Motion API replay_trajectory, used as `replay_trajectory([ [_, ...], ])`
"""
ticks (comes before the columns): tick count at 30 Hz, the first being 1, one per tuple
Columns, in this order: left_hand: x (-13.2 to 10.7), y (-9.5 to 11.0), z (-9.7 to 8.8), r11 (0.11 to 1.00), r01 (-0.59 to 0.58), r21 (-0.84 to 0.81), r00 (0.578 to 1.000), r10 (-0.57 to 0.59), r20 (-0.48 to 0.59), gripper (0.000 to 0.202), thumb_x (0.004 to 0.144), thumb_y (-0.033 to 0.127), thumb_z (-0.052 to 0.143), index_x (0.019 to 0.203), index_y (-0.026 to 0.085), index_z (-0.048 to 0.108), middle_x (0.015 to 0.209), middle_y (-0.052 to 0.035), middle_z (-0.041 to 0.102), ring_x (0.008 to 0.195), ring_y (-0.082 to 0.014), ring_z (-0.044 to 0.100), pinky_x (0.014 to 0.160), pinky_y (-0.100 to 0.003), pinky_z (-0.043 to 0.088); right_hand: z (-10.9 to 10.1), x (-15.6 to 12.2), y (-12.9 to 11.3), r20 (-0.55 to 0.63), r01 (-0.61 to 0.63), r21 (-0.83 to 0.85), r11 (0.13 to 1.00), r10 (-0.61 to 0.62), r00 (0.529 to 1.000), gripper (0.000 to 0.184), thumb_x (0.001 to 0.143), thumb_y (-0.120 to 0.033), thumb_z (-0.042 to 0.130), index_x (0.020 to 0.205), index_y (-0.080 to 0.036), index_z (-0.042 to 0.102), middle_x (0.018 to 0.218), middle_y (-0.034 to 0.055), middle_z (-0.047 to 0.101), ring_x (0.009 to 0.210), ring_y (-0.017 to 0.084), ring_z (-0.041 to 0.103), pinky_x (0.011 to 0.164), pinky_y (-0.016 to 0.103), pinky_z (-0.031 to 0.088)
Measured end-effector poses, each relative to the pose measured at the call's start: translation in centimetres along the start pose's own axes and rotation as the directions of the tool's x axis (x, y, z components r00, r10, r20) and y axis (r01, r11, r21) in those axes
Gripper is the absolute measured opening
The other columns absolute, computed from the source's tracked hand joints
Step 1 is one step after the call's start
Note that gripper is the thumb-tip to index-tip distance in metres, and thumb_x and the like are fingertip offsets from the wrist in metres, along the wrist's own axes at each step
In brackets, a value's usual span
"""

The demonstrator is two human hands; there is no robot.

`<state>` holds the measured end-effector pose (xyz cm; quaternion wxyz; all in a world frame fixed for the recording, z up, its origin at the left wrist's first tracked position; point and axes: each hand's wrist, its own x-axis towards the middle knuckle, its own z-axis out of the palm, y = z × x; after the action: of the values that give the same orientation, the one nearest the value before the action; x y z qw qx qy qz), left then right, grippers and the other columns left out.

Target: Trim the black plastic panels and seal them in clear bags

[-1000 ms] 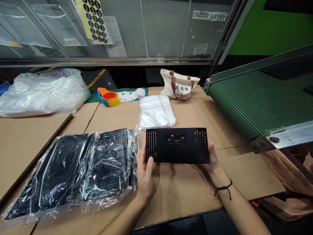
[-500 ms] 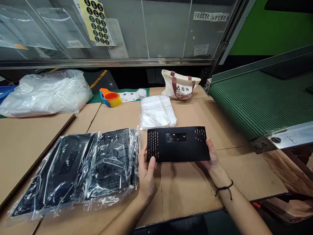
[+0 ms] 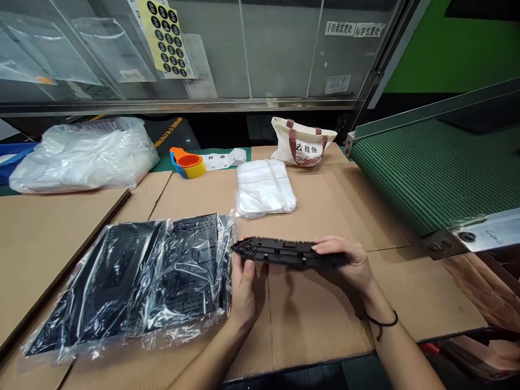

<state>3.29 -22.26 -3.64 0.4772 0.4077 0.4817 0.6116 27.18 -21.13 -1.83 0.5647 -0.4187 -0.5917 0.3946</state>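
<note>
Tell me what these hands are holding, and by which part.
Both hands hold a black slotted panel, tilted edge-on: the left hand grips it near one short end, the right hand at the other.

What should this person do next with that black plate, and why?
Probably slide it into one of the clear plastic bags lying just beyond it. The black plate is bare and held up between the left hand and the right hand, while the similar plates alongside already sit under clear plastic.
</note>
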Motion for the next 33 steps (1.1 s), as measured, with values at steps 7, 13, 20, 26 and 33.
replay_trajectory([
  [7, -0.4, 1.0, 0.3, 0.997, -0.076, -0.012, 0.997, 0.076, -0.001, 0.064, 0.083, 0.037, 0.067, 0.141, 0.029, 0.042, 0.147, -0.0065, 0.045, 0.135, -0.0259, 0.043, 0.117, -0.042, 0.029, 1.0, -0.5, 0.2, -0.068, 0.315, -0.535, 0.784, -0.412, 0.909, 0.035, 0.088, -0.022, 0.057, 0.118, -0.038, 0.065, 0.128, 0.002, 0.064, 0.125, 0.026, 0.052, 0.105, 0.054, 0.04],
  [13, -0.8, 0.8, 0.4, 0.998, 0.014, -0.065, 0.999, -0.012, 0.032, 0.067, 0.084, 0.035, 0.066, 0.144, 0.034, 0.039, 0.148, -0.0037, 0.046, 0.133, -0.0237, 0.047, 0.115, -0.04, 0.034, 2.4, -0.9, 2.1, -0.375, 0.252, -0.483, 0.839, -0.458, 0.806, 0.047, 0.084, -0.025, 0.062, 0.129, -0.034, 0.05, 0.136, 0.008, 0.048, 0.13, 0.027, 0.044, 0.109, 0.055, 0.034],
  [20, -1.1, 0.5, 0.6, 0.996, -0.024, -0.091, 0.999, 0.026, 0.027, 0.067, 0.084, 0.032, 0.068, 0.144, 0.039, 0.039, 0.156, 0.0033, 0.032, 0.143, -0.021, 0.03, 0.12, -0.038, 0.022, 2.9, -0.5, 2.1, -0.485, 0.272, -0.306, 0.913, -0.395, 0.78, 0.04, 0.082, -0.023, 0.064, 0.12, -0.033, 0.054, 0.123, 0.0056, 0.054, 0.12, 0.023, 0.052, 0.109, 0.05, 0.036],
  [26, -1.1, 0.3, 0.8, 0.996, 0.028, -0.088, 0.998, -0.024, 0.05, 0.075, 0.082, 0.037, 0.07, 0.147, 0.039, 0.032, 0.158, 0.0022, 0.028, 0.144, -0.0228, 0.026, 0.121, -0.041, 0.02, 2.7, -1.1, 1.1, -0.443, 0.28, -0.388, 0.878, -0.444, 0.779, 0.044, 0.081, -0.024, 0.064, 0.123, -0.034, 0.054, 0.133, 0.0051, 0.052, 0.13, 0.027, 0.046, 0.112, 0.055, 0.03],
  [33, -1.2, 0.3, 0.8, 0.994, 0.042, -0.096, 0.993, -0.031, 0.116, 0.086, 0.084, 0.041, 0.067, 0.153, 0.033, 0.016, 0.16, -0.0044, 0.02, 0.145, -0.0245, 0.023, 0.121, -0.042, 0.019, 1.8, -1.2, 0.6, -0.277, 0.363, -0.607, 0.707, -0.617, 0.737, 0.041, 0.083, -0.017, 0.062, 0.12, -0.034, 0.064, 0.141, 0.0013, 0.052, 0.128, 0.026, 0.051, 0.107, 0.05, 0.041],
])
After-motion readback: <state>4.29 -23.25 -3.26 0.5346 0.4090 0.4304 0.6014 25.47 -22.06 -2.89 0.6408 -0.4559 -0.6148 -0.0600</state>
